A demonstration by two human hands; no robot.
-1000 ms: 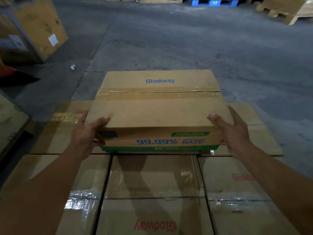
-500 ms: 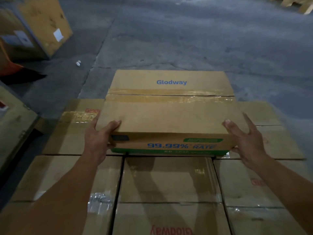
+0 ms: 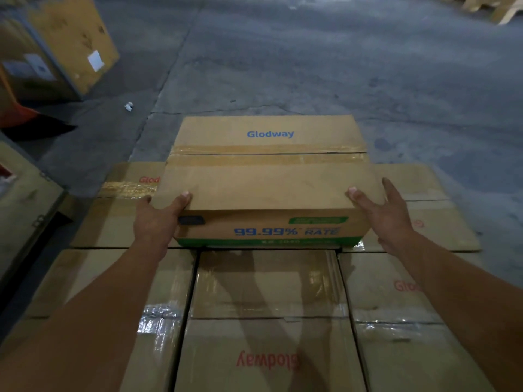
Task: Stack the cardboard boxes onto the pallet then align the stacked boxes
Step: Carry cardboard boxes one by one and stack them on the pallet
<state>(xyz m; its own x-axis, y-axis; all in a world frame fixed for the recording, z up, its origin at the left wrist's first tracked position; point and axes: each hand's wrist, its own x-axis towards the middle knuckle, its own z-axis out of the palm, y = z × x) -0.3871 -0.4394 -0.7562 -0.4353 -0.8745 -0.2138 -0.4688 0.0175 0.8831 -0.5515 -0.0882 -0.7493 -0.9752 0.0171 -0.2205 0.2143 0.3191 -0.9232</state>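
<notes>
Concrete warehouse floor (image 3: 311, 66), dim. Glodway box (image 3: 268, 182) sits on the stacked layer (image 3: 268, 281) — back middle. Left hand (image 3: 158, 219) grips its corner; right hand (image 3: 387, 213) spread, probably just touching. Next: square the edges.

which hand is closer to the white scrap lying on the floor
Left. The left hand grips the box's near-left corner, on the same side as the scrap. The right hand is at the box's right corner, farther away.
</notes>
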